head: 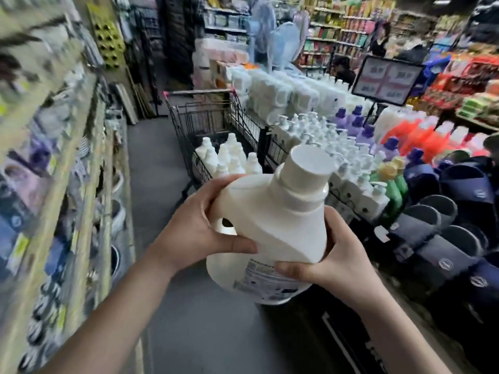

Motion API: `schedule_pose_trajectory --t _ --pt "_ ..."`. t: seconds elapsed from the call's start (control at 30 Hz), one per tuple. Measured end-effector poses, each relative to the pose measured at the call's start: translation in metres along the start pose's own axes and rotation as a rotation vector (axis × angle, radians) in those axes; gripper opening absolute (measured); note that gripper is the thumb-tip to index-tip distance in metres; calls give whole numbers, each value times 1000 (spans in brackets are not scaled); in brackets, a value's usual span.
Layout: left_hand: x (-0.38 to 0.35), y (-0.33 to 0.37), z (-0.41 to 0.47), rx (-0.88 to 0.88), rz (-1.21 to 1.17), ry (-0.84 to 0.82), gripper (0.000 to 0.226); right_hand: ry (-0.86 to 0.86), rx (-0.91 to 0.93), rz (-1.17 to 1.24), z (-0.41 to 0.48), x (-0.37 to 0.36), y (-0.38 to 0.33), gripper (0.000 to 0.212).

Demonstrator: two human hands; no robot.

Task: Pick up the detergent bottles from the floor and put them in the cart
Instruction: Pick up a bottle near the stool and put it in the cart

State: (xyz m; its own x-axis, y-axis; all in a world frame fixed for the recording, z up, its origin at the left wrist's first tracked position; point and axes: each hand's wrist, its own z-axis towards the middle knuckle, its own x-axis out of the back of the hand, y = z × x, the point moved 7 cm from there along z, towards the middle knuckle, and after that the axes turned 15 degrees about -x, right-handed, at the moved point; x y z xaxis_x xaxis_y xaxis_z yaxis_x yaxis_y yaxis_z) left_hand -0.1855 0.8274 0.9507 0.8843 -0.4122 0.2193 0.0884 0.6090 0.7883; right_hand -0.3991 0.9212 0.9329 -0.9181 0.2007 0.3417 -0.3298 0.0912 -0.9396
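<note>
You've got the bottle (272, 228) up in both hands, close in front of you and clear of the floor (159, 163). Your left hand (194, 233) is wrapped round its handle side, thumb pressed flat across the front just above the label. Your right hand (334, 255) clamps the other shoulder, thumb lying on the label's top edge. The bottle leans away from you, its white cap (307, 168) pointing up and to the right.

Just right of it, dark slippers (437, 238) sit in rows, with green and purple bottles behind them.

Ahead in the aisle stands the cart (213, 122), its wire basket already holding several white bottles (229, 157), upright and packed close. Beside the cart on the right, pump bottles (324, 136) crowd a display. The left shelving (54, 157) is blurred.
</note>
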Motion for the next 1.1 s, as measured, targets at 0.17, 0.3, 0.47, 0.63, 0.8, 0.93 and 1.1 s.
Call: schedule_pose_trajectory --t 0.17,0.3,0.47,0.63,0.8,0.93,1.1 --pt "65 -45 22 40 58 87 101 -96 34 -26 86 -52 -15 89" --pt "107 -91 53 72 5 160 97 -140 46 10 162 -90 -15 89" --pt "164 -171 116 130 32 180 94 -169 66 47 288 -133 -12 90" --pt "220 -253 204 179 69 178 99 -207 73 59 423 -166 -14 90" --pt "274 -329 283 234 108 193 100 -258 32 58 547 -200 -25 94" --pt "313 -383 331 280 79 191 100 -272 -6 43 621 -224 -31 94" --pt "358 -460 394 286 87 103 102 -211 -56 29 705 -248 -33 94"
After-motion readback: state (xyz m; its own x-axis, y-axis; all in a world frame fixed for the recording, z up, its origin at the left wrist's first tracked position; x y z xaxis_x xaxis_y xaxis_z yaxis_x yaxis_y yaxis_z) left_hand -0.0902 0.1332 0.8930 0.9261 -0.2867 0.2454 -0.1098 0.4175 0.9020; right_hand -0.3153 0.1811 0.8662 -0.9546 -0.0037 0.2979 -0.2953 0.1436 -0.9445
